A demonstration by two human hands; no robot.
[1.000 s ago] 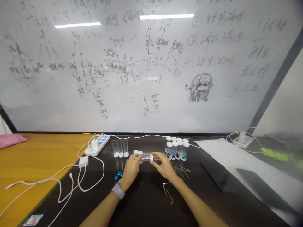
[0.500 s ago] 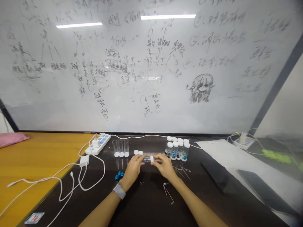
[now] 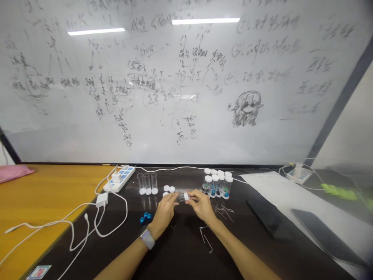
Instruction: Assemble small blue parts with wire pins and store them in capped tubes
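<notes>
Both hands meet over the dark table (image 3: 180, 252). My left hand (image 3: 165, 210) grips a clear plastic vial (image 3: 181, 197) lying on its side. My right hand (image 3: 201, 206) pinches the white cap (image 3: 186, 196) at the vial's end. Three empty clear vials (image 3: 148, 183) stand upside down on their caps to the left. Loose white caps (image 3: 168, 190) lie just beyond my left fingers. A cluster of capped vials (image 3: 217, 183) holding coloured bits stands to the right. Small blue beads (image 3: 145, 218) lie by my left wrist.
A white power strip (image 3: 120, 178) with trailing white cables (image 3: 87, 225) sits at the left, beside an orange table (image 3: 37, 198). Thin metal wires (image 3: 206, 236) lie near my right forearm. White paper (image 3: 279, 194) and dark tablets (image 3: 323, 233) are to the right. A whiteboard (image 3: 186, 85) stands behind.
Both hands have drawn slightly nearer to me, still holding the vial. The white cap has shifted between my right fingertips at the vial's end.
</notes>
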